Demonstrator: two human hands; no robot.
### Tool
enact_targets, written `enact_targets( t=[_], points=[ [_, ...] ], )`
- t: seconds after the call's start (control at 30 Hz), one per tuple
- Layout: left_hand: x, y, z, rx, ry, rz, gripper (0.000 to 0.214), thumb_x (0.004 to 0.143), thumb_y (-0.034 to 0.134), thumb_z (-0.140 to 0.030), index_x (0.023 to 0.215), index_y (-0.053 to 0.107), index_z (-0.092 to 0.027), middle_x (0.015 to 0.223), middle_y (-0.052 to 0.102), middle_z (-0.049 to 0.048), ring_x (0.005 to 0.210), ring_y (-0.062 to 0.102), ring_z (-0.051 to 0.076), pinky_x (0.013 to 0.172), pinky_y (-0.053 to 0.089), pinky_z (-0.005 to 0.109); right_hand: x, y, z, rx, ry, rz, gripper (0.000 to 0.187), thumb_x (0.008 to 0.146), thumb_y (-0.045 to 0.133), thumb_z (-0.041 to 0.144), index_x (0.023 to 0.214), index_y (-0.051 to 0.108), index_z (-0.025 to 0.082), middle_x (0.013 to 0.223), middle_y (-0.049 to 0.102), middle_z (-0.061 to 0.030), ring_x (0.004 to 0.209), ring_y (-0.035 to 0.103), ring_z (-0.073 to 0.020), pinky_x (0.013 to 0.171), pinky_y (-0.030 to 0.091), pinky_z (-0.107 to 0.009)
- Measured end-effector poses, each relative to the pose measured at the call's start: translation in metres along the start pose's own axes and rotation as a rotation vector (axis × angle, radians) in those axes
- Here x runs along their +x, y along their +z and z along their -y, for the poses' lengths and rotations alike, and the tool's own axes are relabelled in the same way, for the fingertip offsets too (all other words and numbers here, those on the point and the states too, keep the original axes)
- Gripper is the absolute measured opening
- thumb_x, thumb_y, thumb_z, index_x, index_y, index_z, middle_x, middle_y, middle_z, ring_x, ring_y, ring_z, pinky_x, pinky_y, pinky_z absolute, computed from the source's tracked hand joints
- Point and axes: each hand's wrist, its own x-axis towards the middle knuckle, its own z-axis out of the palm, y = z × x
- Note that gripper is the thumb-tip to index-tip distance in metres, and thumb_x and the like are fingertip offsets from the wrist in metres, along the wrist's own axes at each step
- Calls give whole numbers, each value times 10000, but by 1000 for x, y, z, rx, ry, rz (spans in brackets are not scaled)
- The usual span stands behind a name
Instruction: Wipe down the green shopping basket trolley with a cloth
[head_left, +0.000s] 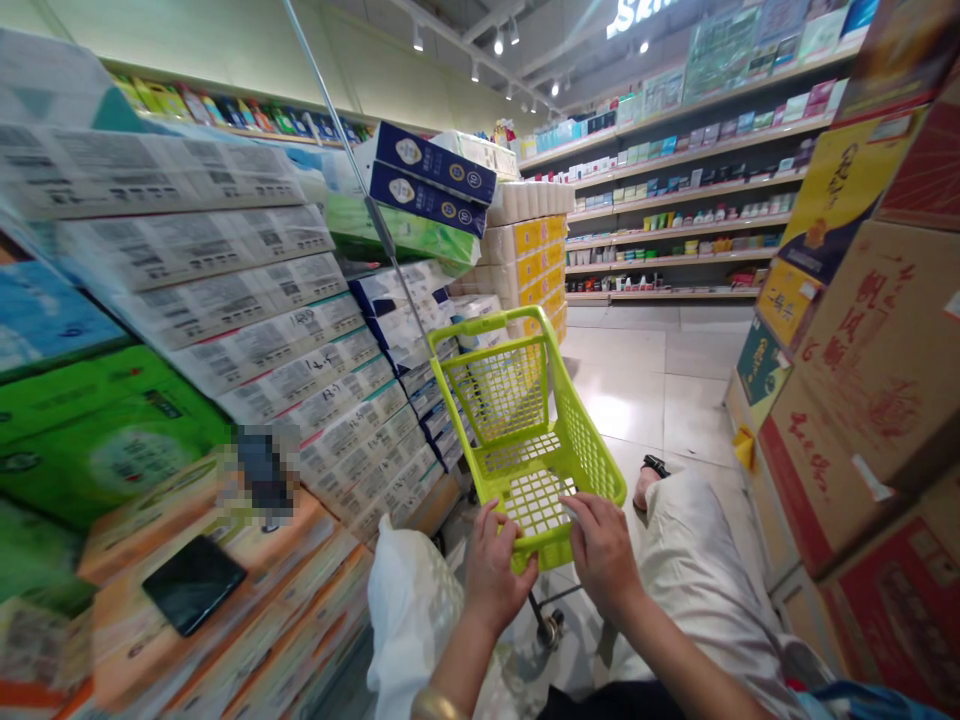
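Observation:
A lime-green shopping cart (592, 450) with a plastic lattice basket stands right before me, with nothing in the basket. My left hand (495, 550) curls over the left part of its near rim, fingers inside and thumb toward me. On the right part of the same rim rests my right hand (604, 540), its fingers bent over the edge and its thumb hidden. Under the basket, a caster wheel (550, 630) shows between my forearms. A thin metal pole (337, 130) slants up and left from the basket's far left side.
Stacked tissue packs (285, 330) line the left. Orange cartons (150, 610) there carry a dark phone-like device (193, 585). A white bag (409, 600) lies beside the cart. Cardboard boxes (877, 340) rise on the right. Tiled floor (626, 370) leads to stocked shelves (690, 180).

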Motion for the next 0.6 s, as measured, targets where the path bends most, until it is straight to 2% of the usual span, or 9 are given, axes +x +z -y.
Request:
enact_targets(
  t=[0.1,0.17,0.27,0.43,0.5,0.6],
  points=[
    [0,1,1,6,28,-16,184,714,659,-242,841,530,-216,944,528,63,1206,466,305,956,495,481,-2,7,25,77,-89,96,391,851,435,85,1194,584,199,1037,611,-76,982,555,-208,892,441,-375],
    [0,1,3,5,40,-17,180,732,654,-276,850,531,-217,936,526,62,1196,476,306,950,498,486,-3,8,31,110,-138,145,402,858,432,90,1214,576,209,1034,616,-73,971,560,-203,884,450,-367],
    [-1,0,3,-2,24,-6,185,706,652,-219,840,525,-222,943,527,58,1209,472,306,958,495,488,0,0,14,92,-122,128,409,879,415,103,1246,557,216,1050,623,-75,971,570,-204,873,460,-370],
    [0,0,0,-22,3,3,212,674,649,-173,829,514,-226,947,531,56,1238,455,311,966,490,492,3,-15,-31,-27,32,-21,331,910,422,161,1196,578,220,1075,617,-88,1015,567,-234,882,459,-412],
    [0,1,-1,-20,1,-3,210,675,647,-170,827,512,-222,952,530,59,1237,452,311,970,488,489,2,-14,-30,-42,69,-35,317,908,425,164,1177,585,213,1076,613,-93,1019,561,-241,887,453,-424],
    [0,3,-1,-9,4,-10,195,687,649,-184,830,519,-216,957,528,64,1225,457,310,971,488,485,-1,-4,-3,2,27,-3,344,888,415,128,1173,592,207,1046,614,-87,990,562,-227,877,455,-406]
  ],
)
